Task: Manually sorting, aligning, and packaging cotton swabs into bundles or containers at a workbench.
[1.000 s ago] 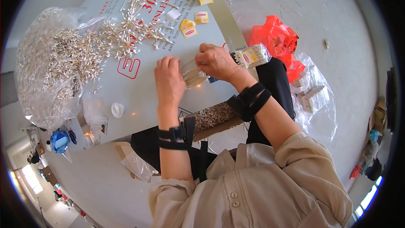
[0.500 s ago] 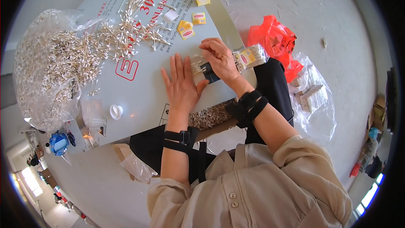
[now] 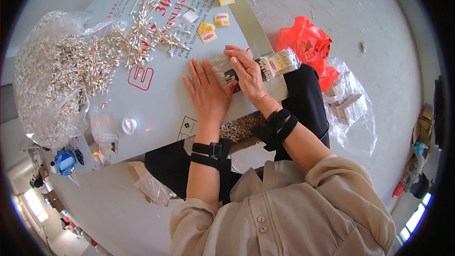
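Cotton swabs [image 3: 218, 69] lie in a row on the sheet-covered table, between my two hands. My left hand [image 3: 208, 90] rests flat at the left end of the row, its fingers stretched out and its thumb toward the swabs. Over the dark strip [image 3: 231, 74] beside the row is my right hand [image 3: 251, 76], fingers extended and close together; its underside is hidden. Just right of it, a clear packet of cotton swabs [image 3: 283, 61] with a yellow label sits at the table's edge, apparently around the far end of the dark strip.
A large clear bag [image 3: 35, 85] spills a heap of loose swabs [image 3: 137, 42] across the table's left. Several yellow cards [image 3: 207, 33] and a white round cap [image 3: 129, 125] lie nearby. On the right floor are a red bag [image 3: 305, 42] and a clear bag of packets [image 3: 348, 109].
My left hand has shifted slightly right, its thumb now beside the right hand. My right hand has turned and straightened its fingers, covering more of the dark strip's middle.
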Available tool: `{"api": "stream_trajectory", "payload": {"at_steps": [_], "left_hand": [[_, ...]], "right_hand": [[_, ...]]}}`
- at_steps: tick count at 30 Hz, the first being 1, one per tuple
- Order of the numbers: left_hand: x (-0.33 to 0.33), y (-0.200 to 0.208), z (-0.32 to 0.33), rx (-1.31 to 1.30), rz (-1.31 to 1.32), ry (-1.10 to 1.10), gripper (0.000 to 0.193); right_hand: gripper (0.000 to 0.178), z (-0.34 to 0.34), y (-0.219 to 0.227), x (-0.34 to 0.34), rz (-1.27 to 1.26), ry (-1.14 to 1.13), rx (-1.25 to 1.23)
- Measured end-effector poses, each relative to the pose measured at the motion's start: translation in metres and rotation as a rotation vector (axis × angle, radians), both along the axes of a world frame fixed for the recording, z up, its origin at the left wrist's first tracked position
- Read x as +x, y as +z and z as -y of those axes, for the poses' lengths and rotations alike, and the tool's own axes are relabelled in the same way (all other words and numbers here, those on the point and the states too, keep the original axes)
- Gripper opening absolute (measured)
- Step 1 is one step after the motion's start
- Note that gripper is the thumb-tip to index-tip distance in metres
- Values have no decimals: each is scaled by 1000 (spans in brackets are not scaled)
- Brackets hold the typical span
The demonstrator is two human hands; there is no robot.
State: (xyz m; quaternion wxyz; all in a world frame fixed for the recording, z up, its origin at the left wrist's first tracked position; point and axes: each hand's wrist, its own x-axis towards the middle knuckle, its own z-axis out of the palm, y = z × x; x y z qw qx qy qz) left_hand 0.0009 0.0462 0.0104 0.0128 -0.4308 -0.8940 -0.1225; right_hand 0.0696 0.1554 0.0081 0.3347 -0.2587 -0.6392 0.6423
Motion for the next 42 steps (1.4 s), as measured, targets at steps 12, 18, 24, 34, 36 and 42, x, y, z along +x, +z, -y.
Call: {"api": "stream_trajectory", "payload": {"at_steps": [12,18,24,34,36,42], "left_hand": [[-8,-15,14,446,155,-14,71],[-10,-17,7,967,596,190,55],[7,-17,-9,996,743,127,55],[24,-8,-1,1182,969,99,53],[16,1,16,648,495,-168,66],[19,2,14,321,202,-174,83]], "right_hand": [[36,15,-9,5,-100,-68,-98],[41,12,-7,-6,-67,-13,-101],[42,8,-8,-6,-56,9,-58],[37,-7,-5,32,-26,-46,-76],[40,-14,0,43,3,17,-24],[41,-9,-2,53,3,21,-94]]}}
